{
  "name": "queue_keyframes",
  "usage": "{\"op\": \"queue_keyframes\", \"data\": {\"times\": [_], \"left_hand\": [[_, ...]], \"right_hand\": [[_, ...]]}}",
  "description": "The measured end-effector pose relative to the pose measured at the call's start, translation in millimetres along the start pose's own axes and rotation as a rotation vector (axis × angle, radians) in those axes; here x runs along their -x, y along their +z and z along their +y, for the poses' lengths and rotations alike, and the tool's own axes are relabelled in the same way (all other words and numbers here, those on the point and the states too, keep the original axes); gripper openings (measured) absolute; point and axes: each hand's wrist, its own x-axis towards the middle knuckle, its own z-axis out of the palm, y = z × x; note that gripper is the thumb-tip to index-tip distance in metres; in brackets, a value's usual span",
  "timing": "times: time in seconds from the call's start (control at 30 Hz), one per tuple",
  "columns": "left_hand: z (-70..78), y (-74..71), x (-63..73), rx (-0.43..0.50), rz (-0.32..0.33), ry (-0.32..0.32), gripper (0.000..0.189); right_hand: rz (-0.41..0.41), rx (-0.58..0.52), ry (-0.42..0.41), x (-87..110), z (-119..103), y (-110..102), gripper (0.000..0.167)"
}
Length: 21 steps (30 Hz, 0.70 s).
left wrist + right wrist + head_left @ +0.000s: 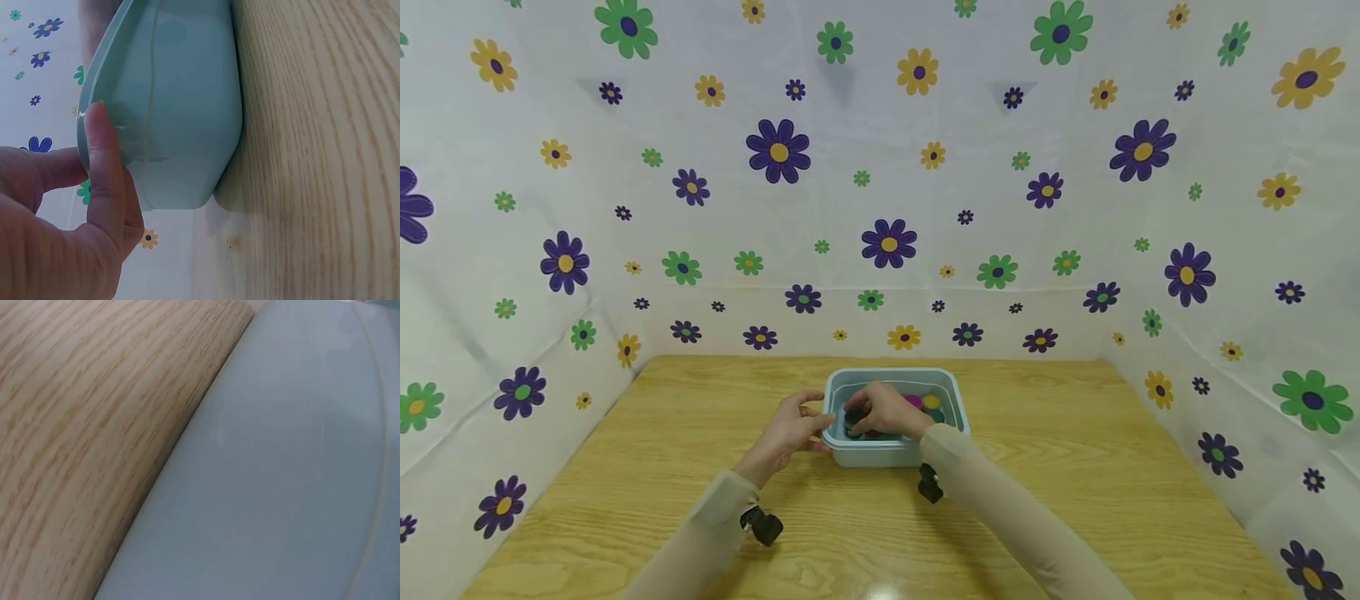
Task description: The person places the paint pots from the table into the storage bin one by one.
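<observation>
A light blue plastic basin (880, 457) stands on the wooden table. At its left end my left hand (790, 429) holds the rim, with fingers on both sides of it; the left wrist view shows this hand (81, 219) up close against the basin's wall (187, 106). My right hand (886, 410) reaches down inside the basin and pinches a small dark, roundish object (854, 414) near the left end. To the right of that hand lie small round pieces, among them a magenta one (913, 401), a yellow one (932, 402) and a teal one (935, 413).
The wooden table (1045, 500) extends around the basin on all sides. White sheeting with printed flowers (887, 192) encloses the back and both sides. In the right wrist view the basin's outer wall (262, 475) fills most of the picture.
</observation>
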Motion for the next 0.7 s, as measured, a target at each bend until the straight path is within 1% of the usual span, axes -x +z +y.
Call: {"op": "queue_keyframes", "data": {"times": [0.17, 0.27, 0.53, 0.6, 0.7], "left_hand": [[-1.1, 0.8, -1.2, 0.009, 0.007, -0.007, 0.054], [-1.8, 1.8, -2.0, 0.006, 0.006, 0.0, 0.054], [-1.2, 2.9, 1.2, -0.034, 0.018, 0.028, 0.053], [-2.4, 1.9, 0.8, -0.086, 0.028, 0.05, 0.052], [-3.1, 0.2, 0.7, -0.195, 0.057, 0.098, 0.05]], "right_hand": [[0.0, 0.004, 0.005, 1.2, 1, 0, 0.038], [0.006, 0.01, 0.007, 2.2, 1, -1, 0.038], [0.057, 0.011, -0.027, 6.5, 0, -2, 0.032], [0.065, -0.003, -0.026, 9.3, -1, -4, 0.031], [0.065, -0.022, -0.025, 12.3, 2, -9, 0.029]]}}
